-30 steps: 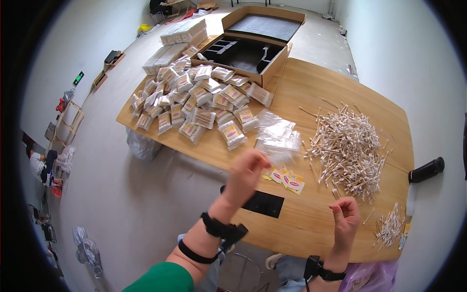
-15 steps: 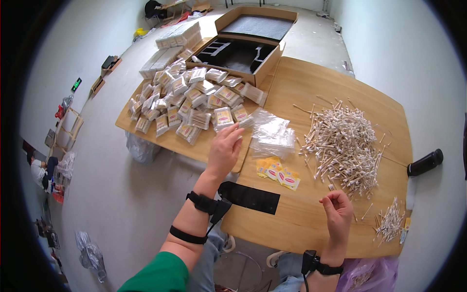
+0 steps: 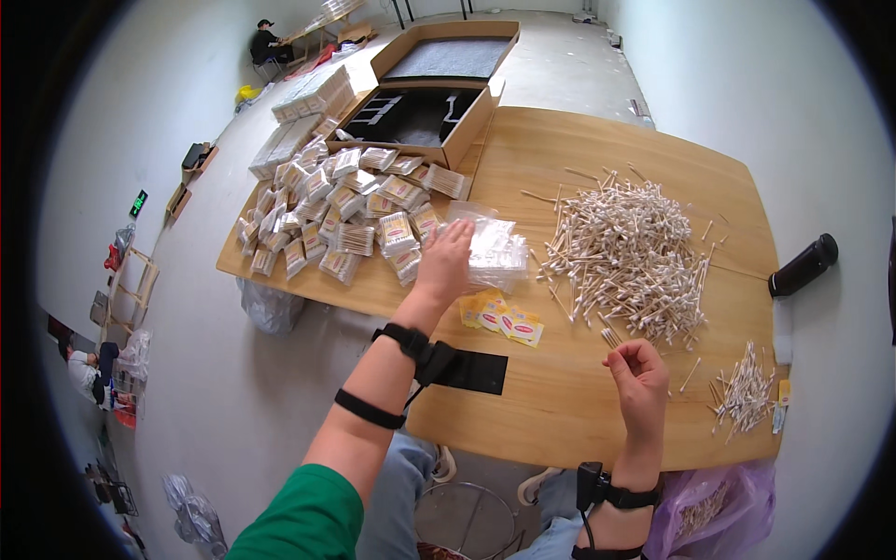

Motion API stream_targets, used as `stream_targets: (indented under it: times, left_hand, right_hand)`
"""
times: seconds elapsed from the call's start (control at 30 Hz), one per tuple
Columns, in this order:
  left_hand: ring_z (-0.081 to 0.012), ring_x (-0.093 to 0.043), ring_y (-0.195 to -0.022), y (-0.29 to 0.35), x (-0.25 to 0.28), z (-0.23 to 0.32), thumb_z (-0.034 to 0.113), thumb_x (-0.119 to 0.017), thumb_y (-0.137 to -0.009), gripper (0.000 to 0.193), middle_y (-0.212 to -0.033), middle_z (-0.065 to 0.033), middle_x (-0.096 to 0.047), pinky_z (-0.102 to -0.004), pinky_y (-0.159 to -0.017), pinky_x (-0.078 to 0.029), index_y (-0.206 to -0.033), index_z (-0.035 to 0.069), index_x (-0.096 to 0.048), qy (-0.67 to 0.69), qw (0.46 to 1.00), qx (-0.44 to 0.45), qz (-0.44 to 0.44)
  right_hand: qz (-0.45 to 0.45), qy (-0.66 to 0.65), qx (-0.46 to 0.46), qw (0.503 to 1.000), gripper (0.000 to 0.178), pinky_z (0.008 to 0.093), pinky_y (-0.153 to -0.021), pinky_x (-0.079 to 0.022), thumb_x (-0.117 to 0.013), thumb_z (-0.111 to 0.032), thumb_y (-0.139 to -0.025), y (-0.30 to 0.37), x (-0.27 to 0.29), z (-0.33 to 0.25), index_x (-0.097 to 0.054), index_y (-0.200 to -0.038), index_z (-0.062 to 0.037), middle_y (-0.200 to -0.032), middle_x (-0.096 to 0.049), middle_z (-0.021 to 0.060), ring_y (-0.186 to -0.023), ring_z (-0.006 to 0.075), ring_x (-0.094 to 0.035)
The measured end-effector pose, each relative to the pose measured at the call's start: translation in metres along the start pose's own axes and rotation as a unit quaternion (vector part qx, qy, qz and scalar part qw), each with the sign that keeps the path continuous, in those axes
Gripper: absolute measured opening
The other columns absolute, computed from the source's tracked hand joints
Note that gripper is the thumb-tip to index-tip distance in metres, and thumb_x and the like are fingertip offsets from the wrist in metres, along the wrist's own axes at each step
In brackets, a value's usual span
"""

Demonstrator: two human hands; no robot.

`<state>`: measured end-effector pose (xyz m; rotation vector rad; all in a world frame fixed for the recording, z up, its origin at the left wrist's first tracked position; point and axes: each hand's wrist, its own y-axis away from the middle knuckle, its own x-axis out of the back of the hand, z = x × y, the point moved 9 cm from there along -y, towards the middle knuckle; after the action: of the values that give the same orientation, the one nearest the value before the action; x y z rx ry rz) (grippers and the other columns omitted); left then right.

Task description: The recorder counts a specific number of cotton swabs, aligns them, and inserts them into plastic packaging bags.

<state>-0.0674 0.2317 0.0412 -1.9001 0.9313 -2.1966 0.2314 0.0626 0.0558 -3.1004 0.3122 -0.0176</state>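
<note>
My left hand lies with its fingers stretched out over the left edge of a stack of clear plastic bags; its fingertips seem to touch them. Just left of it is a heap of filled cotton swab packets with yellow and white labels. My right hand pinches a small bunch of cotton swabs, their ends poking out past the fingertips. Beyond that hand spreads a large pile of loose cotton swabs. Yellow and white label cards lie between my hands, nearer the left.
An open cardboard box with black lining stands at the back, beside stacked white packs. A smaller swab pile is at the right, above a purple bag. A black strip lies on the near edge; a black bottle is far right.
My left hand has moved right, from the filled packets to the clear bags. My right hand keeps its pinch, and more of the swabs show. The whole view has shifted slightly.
</note>
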Motion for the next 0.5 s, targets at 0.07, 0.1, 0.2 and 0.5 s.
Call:
stream_targets:
  times: [0.07, 0.1, 0.2, 0.5]
  left_hand:
    - [-0.0279, -0.058, -0.119, 0.008, 0.037, 0.014, 0.013, -0.066, -0.09, 0.031, -0.123, -0.0131, -0.065, -0.0448, -0.104, -0.041, -0.12, 0.007, -0.063, 0.08, 0.996, 0.025, 0.036]
    - [-0.0285, -0.064, -0.108, 0.012, 0.066, 0.024, 0.008, -0.07, -0.087, 0.025, -0.111, -0.0126, -0.069, -0.0422, -0.096, -0.047, -0.111, 0.006, -0.066, 0.163, 0.983, 0.053, 0.072]
    - [-0.0276, -0.065, -0.084, 0.035, 0.083, 0.095, 0.004, -0.072, -0.085, 0.013, -0.088, -0.0114, -0.067, -0.0357, -0.076, -0.051, -0.096, 0.004, -0.066, 0.39, 0.919, 0.015, -0.063]
    - [-0.0179, -0.061, -0.073, 0.099, 0.045, 0.166, 0.013, -0.059, -0.098, 0.014, -0.081, -0.01, -0.062, -0.0308, -0.068, -0.051, -0.093, 0.0, -0.061, 0.562, 0.772, 0.14, -0.264]
  right_hand:
    - [0.0, -0.007, 0.0, 1.0, 0.008, 0.0211, -0.071, -0.045, -0.07, -0.005, -0.092, -0.001, 0.001, 0.003, -0.063, -0.093, -0.0007, -0.083, -0.062, -0.0008, -0.077, 0.0063, -0.056]
    - [-0.002, -0.01, 0.001, 1.0, 0.009, 0.0215, -0.071, -0.046, -0.07, -0.005, -0.092, 0.0, 0.002, 0.003, -0.063, -0.094, -0.0007, -0.083, -0.062, 0.0001, -0.078, 0.0072, -0.057]
    - [-0.002, 0.062, 0.097, 0.993, 0.012, 0.0246, -0.075, -0.049, -0.069, -0.006, -0.092, 0.003, -0.014, -0.026, -0.065, -0.102, 0.0004, -0.086, -0.065, 0.0024, -0.081, 0.0116, -0.061]
    - [-0.21, 0.06, -0.02, 0.976, 0.016, 0.0255, -0.073, -0.054, -0.064, -0.006, -0.096, 0.019, -0.057, 0.0, -0.069, -0.107, 0.0036, -0.092, -0.071, 0.0071, -0.082, 0.011, -0.066]
